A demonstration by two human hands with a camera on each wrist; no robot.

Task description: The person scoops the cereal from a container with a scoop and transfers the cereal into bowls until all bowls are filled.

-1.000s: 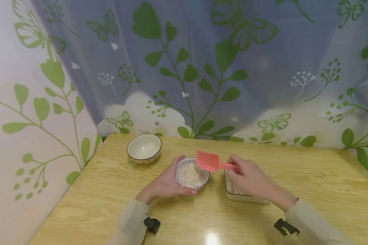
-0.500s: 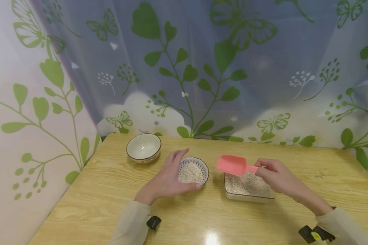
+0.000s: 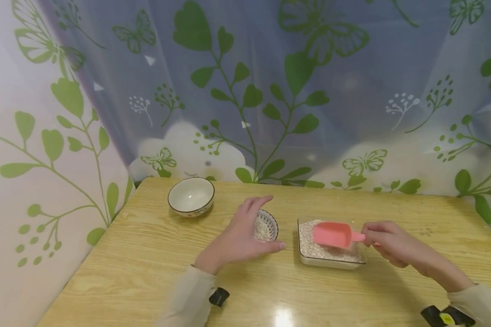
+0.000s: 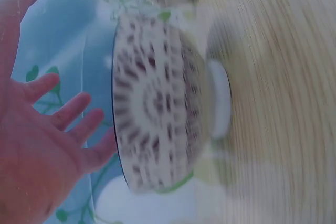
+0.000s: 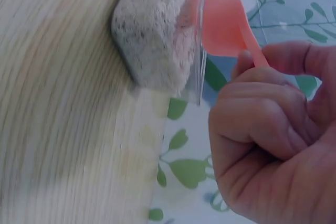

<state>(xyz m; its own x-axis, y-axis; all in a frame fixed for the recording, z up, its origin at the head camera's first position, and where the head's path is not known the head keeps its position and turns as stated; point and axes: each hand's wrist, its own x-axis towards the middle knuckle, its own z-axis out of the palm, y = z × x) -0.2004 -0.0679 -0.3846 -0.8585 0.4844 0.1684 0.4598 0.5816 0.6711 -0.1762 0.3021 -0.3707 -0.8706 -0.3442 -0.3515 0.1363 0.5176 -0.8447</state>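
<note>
Right hand [image 3: 396, 243] is pinching the pink scoop [image 3: 332, 235] above the rectangular container [image 3: 331, 262]; left hand [image 3: 239, 238] is spreading around the patterned bowl [image 4: 157, 103].
Right thumb and fingers are gripping the scoop's handle; its blade is hovering over the pale flakes [image 3: 306, 243] filling the container, contact with them can't be told. Left thumb and fingers are standing apart, palm facing the bowl and partly hiding it in the head view; can't tell if any finger is touching. The bowl is sitting upright on the wooden table [image 3: 147, 263], holding flakes too, left of the container. A dark-rimmed white bowl [image 3: 191, 196] is standing farther back, left.
</note>
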